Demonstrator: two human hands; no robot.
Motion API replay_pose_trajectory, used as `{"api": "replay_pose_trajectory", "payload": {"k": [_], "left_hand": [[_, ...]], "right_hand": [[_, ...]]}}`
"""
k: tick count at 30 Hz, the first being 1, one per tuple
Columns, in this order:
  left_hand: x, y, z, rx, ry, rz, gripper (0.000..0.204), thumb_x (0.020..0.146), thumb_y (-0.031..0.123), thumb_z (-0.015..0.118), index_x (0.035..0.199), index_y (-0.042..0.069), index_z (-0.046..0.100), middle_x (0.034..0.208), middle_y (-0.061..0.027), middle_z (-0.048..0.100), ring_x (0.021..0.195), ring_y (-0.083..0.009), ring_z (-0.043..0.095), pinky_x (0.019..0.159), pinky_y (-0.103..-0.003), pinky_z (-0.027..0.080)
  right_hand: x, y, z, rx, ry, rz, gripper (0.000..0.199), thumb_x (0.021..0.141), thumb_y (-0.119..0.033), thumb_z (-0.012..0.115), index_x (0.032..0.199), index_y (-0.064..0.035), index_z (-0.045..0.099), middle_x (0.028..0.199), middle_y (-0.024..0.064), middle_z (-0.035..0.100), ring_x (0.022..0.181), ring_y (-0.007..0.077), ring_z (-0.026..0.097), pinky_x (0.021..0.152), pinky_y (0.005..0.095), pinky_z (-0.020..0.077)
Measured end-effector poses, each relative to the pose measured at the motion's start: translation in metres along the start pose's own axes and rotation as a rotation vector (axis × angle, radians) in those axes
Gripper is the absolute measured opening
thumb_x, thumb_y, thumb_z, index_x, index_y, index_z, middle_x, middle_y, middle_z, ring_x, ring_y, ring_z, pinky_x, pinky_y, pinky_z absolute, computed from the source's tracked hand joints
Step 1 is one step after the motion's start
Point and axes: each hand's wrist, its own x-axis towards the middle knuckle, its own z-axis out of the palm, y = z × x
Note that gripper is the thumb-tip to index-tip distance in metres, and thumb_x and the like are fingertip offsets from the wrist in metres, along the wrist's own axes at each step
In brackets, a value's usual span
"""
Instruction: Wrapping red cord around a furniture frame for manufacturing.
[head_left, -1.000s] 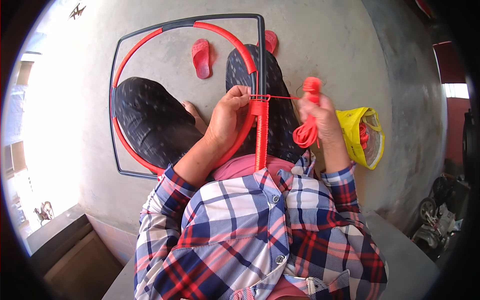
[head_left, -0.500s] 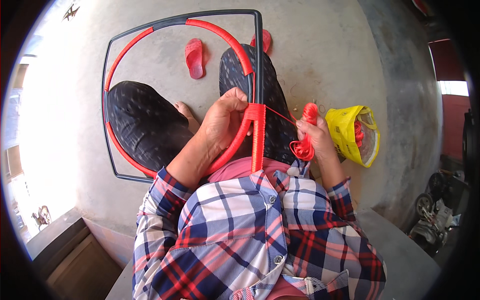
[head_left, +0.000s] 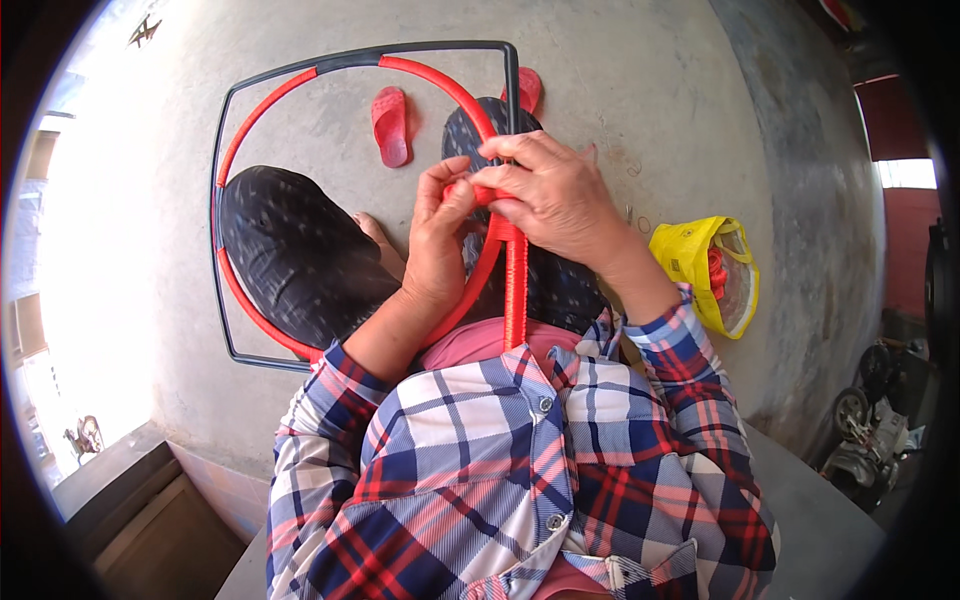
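A black metal frame (head_left: 213,215) with a round inner ring lies across my lap. Red cord (head_left: 447,82) wraps most of the ring, leaving short black gaps, and also covers the near part of the frame's right bar (head_left: 516,290). At the junction of ring and bar my hands meet. My left hand (head_left: 440,235) has its fingers curled round one end of a small bundle of red cord (head_left: 482,193). From the right, my right hand (head_left: 560,200) grips the same bundle, its fingers reaching over the bar. Part of the bundle is hidden by the fingers.
A yellow bag (head_left: 690,262) holding more red cord stands on the floor to the right. Two red slippers (head_left: 391,125) lie beyond the frame. A machine with wheels (head_left: 865,430) is at the far right, and a low wooden piece (head_left: 165,510) stands at the lower left.
My right hand has carried the cord bundle leftward from beside the frame to the junction. My left hand has let go of the ring and closed on the bundle. The frame has shifted slightly nearer.
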Motion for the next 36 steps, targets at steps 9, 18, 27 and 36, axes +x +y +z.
{"api": "replay_pose_trajectory", "payload": {"k": [9, 18, 27, 36], "left_hand": [[0.004, -0.004, -0.004, -0.007, 0.073, -0.247, 0.02, 0.084, -0.005, 0.051, 0.104, 0.0, 0.055, 0.094, -0.0089, 0.061, 0.082, -0.015, 0.059, 0.074, -0.028, 0.05], [0.003, -0.001, 0.001, -0.131, -0.093, -0.347, 0.011, 0.09, -0.006, 0.046, 0.096, -0.002, 0.056, 0.092, -0.0108, 0.063, 0.081, -0.017, 0.065, 0.075, -0.029, 0.054], [0.003, 0.004, 0.0, -0.227, -0.129, -0.257, 0.02, 0.094, -0.001, 0.042, 0.111, -0.001, 0.051, 0.104, -0.0139, 0.063, 0.094, -0.0202, 0.065, 0.087, -0.032, 0.053], [-0.002, 0.0, -0.002, -0.197, -0.179, -0.258, 0.008, 0.091, -0.004, 0.052, 0.094, 0.002, 0.055, 0.093, -0.0093, 0.064, 0.085, -0.0173, 0.065, 0.081, -0.03, 0.054]], "right_hand": [[-0.041, 0.011, 0.01, -0.113, 0.083, 0.107, 0.031, 0.064, -0.012, 0.078, 0.091, -0.005, 0.064, 0.116, 0.0108, 0.056, 0.114, 0.0308, 0.05, 0.099, 0.042, 0.0391], [-0.074, 0.038, -0.004, 0.953, 0.401, 0.427, 0.019, 0.072, -0.016, 0.063, 0.085, -0.0037, 0.06, 0.115, 0.0146, 0.061, 0.115, 0.0312, 0.053, 0.105, 0.0448, 0.0356], [-0.152, 0.083, -0.124, 1.682, 0.738, 0.355, 0.016, 0.08, -0.013, 0.057, 0.096, -0.0084, 0.054, 0.077, 0.0024, 0.048, 0.067, 0.0173, 0.044, 0.084, 0.0439, 0.0491], [-0.066, 0.011, 0.012, 1.12, 0.031, 0.794, 0.014, 0.089, -0.009, 0.06, 0.1, -0.0044, 0.054, 0.079, 0.0054, 0.06, 0.06, 0.0129, 0.058, 0.054, 0.0239, 0.0471]]}}
